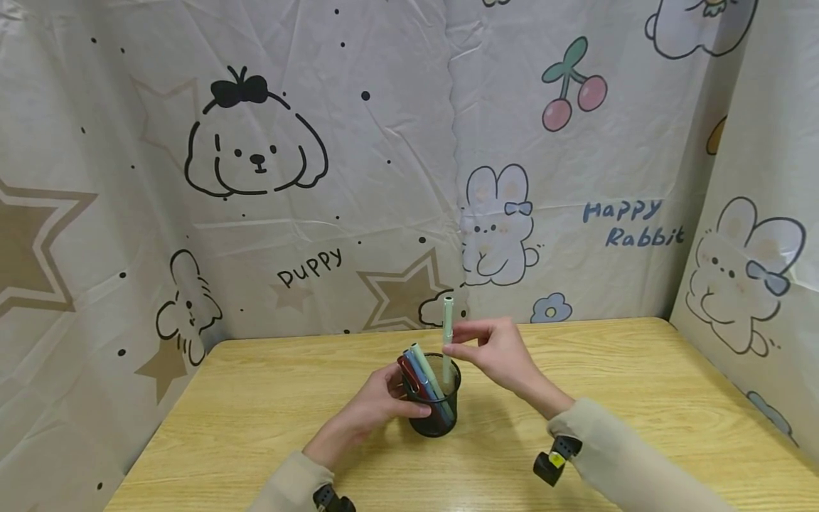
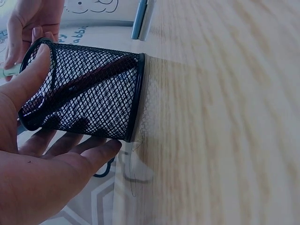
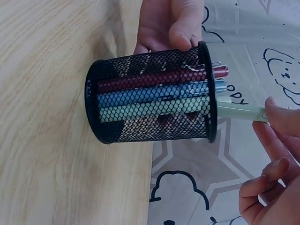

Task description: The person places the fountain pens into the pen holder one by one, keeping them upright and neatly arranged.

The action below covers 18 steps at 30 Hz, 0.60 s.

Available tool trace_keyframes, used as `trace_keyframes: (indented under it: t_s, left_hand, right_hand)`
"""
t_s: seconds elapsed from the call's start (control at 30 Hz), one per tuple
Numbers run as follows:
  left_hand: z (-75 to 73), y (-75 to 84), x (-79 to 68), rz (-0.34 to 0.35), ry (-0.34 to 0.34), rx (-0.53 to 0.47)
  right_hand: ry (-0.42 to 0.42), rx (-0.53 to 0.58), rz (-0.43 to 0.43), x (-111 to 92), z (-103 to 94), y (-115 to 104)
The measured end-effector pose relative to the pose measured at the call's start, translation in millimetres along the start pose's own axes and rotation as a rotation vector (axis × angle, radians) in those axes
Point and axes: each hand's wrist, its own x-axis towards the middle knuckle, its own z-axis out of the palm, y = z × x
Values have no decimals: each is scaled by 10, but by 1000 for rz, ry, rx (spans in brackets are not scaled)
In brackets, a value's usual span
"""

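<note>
A black mesh pen cup (image 1: 435,424) stands upright on the table, and my left hand (image 1: 377,404) grips it from the left side, thumb across the near face. Inside lean a dark red pen (image 3: 150,80), a blue pen (image 3: 150,95) and a light green pen (image 1: 427,370). Between thumb and fingers my right hand (image 1: 495,352) pinches another light green pen (image 1: 448,320), held nearly vertical above the cup's right side. Its lower end is within the cup's rim. In the left wrist view, the left fingers (image 2: 101,152) curve below the mesh wall.
The wooden table (image 1: 269,398) extends around the cup. Behind it hangs a pale printed cloth (image 1: 384,199), which also covers both sides. Wrist cameras sit at the cuffs, a black one (image 1: 550,469) at the right sleeve.
</note>
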Motion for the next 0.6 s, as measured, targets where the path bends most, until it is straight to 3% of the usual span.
trace_keyframes:
  t_s: [0.33,0.6]
  left_hand:
    - [2,-5,4,8,-6,3]
    - [-1,-10,10,15,-2,11]
  right_hand:
    - [-58,-5,25,10,20,117]
    - [-85,-3,-16,0,44,213]
